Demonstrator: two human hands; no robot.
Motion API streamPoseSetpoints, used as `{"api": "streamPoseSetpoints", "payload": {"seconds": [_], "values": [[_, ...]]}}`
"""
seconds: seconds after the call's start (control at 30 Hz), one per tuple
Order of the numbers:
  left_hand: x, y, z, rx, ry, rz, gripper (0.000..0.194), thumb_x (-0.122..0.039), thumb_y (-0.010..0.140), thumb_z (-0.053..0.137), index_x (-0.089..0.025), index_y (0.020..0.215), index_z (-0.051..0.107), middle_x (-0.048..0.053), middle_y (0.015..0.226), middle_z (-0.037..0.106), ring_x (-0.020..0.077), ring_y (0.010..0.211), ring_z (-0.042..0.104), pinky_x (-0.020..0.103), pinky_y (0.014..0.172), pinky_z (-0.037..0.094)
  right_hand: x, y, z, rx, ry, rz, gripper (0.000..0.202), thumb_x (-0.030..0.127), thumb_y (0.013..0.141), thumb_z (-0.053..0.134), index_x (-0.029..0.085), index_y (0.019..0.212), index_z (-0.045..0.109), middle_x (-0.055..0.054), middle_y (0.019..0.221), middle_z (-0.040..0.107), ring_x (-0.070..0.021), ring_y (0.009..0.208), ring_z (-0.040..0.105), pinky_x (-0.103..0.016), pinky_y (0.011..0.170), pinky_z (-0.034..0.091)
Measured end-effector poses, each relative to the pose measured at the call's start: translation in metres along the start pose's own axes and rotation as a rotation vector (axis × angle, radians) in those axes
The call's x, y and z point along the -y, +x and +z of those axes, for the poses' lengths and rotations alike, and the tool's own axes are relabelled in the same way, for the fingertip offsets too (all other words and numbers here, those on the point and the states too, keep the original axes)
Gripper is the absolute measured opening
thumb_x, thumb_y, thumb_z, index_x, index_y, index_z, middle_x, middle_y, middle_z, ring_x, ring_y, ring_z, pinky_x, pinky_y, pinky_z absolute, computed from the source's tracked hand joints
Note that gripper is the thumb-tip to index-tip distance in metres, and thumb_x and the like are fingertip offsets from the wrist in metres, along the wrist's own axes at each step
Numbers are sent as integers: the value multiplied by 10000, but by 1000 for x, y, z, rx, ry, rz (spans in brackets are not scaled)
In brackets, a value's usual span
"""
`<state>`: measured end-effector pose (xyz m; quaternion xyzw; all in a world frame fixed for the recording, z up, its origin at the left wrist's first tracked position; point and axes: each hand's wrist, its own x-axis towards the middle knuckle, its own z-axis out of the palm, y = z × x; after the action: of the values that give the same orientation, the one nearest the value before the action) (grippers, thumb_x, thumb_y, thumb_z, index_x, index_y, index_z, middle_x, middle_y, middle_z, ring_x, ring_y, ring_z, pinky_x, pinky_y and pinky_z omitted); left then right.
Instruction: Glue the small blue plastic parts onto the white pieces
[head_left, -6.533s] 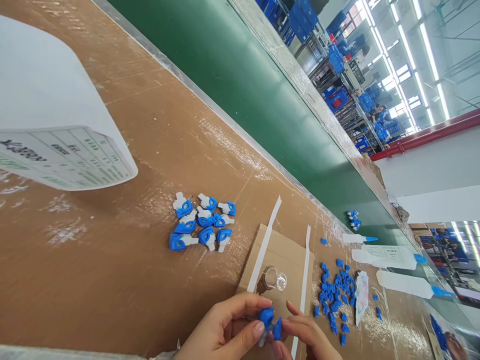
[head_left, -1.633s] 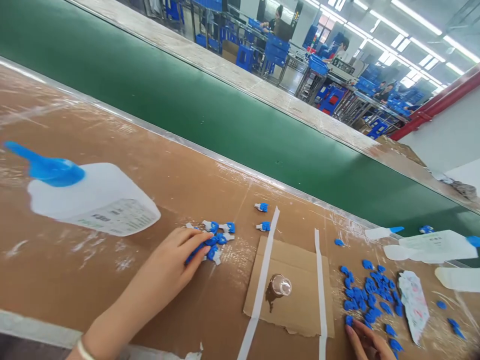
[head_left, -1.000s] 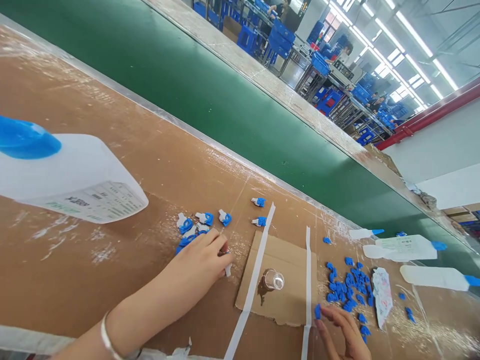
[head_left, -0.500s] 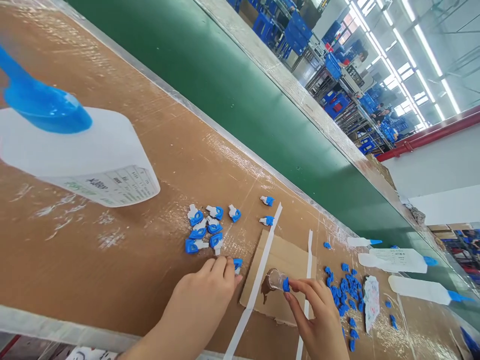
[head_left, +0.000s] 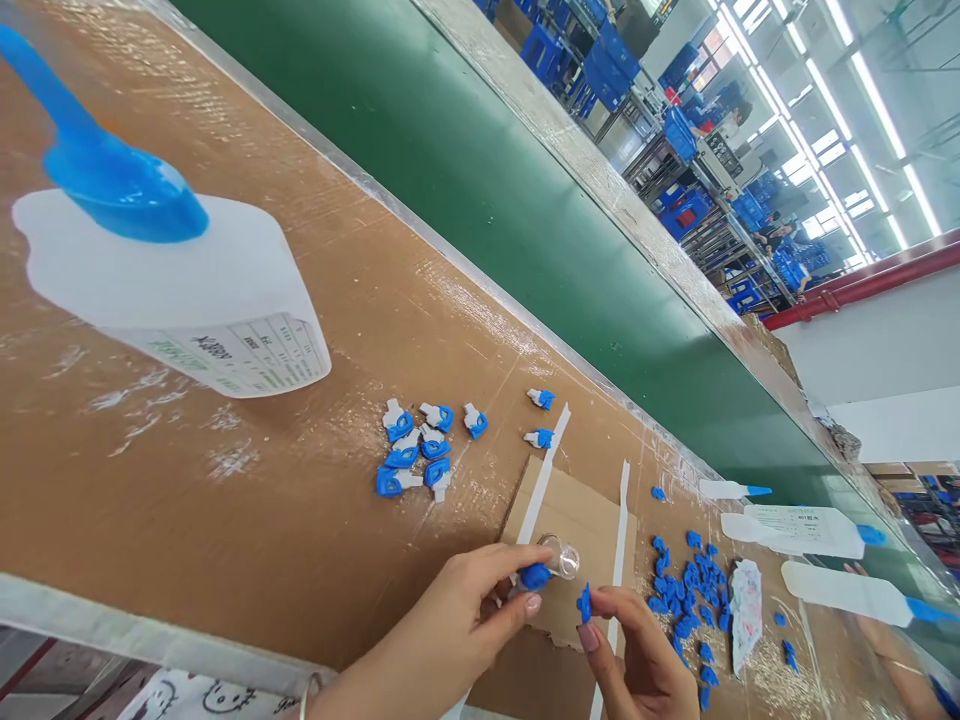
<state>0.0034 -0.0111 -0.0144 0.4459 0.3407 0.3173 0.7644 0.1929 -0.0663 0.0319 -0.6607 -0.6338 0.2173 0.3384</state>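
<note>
My left hand (head_left: 484,610) is closed in a pinch on a blue and white plastic piece (head_left: 534,577), largely covered by the fingers. Close to its fingertips a small clear cup (head_left: 561,557) stands on the cardboard square (head_left: 577,500). Just right of the cup, my right hand (head_left: 645,650) grips a small blue plastic part (head_left: 584,603) between thumb and forefinger. The held pieces are apart. Several similar blue and white pieces (head_left: 435,445) lie left of the cardboard, and many loose blue parts (head_left: 686,585) are scattered to the right.
At left a large white bottle (head_left: 172,280) has a blue tip. More white bottles (head_left: 847,590) lie at right near another person's hand (head_left: 885,645). A stained white pad (head_left: 745,612) sits beside the loose parts. A green panel (head_left: 480,230) borders the brown-covered table.
My left hand has moved right from the cluster, carrying a blue and white piece. My right hand has drawn its blue part away from the cup. Another person's hand appears at right.
</note>
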Motion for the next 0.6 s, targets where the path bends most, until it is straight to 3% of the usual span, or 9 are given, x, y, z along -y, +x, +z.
{"api": "streamPoseSetpoints", "payload": {"seconds": [0.13, 0.23, 0.37, 0.47, 0.6], "values": [[6, 0, 15, 48, -458, -145, 724, -697, 709, 655, -155, 1188, 671, 92, 960, 620, 201, 765, 617, 289, 538, 567, 6, -12, 13, -88, 107, 118, 190, 431, 855, 709, 269, 944, 749, -51, 874, 736, -203, 810, 694, -286, 731, 572], [5, -1, 18, 42, -525, -180, 759, -719, 618, 740, -169, 1141, 710, 95, 982, 646, 223, 847, 628, 316, 611, 607, 7, -14, 15, -82, 106, 111, 197, 421, 859, 705, 252, 949, 750, -57, 862, 744, -204, 779, 694, -298, 727, 572], [3, -1, 19, 61, -525, -179, 760, -704, 631, 746, -153, 1152, 700, 116, 965, 707, 254, 915, 650, 309, 638, 611, 8, -11, 15, -55, 43, 53, 155, 383, 873, 695, 253, 940, 745, -35, 789, 731, -179, 703, 672, -260, 664, 559], [4, 0, 21, 53, -436, -152, 719, -703, 685, 696, -133, 1124, 698, 126, 965, 731, 232, 848, 670, 310, 671, 604, 12, -10, 17, -22, -59, -7, 129, 356, 887, 677, 259, 941, 743, -43, 793, 724, -189, 698, 661, -276, 659, 552], [2, 0, 20, -25, -98, -36, 435, -525, 826, 590, -143, 994, 710, 83, 799, 737, 202, 690, 678, 284, 629, 571, 11, -17, 11, 65, -138, -114, 263, 479, 913, 614, 324, 1097, 722, -51, 938, 740, -206, 829, 688, -287, 745, 554]]}}
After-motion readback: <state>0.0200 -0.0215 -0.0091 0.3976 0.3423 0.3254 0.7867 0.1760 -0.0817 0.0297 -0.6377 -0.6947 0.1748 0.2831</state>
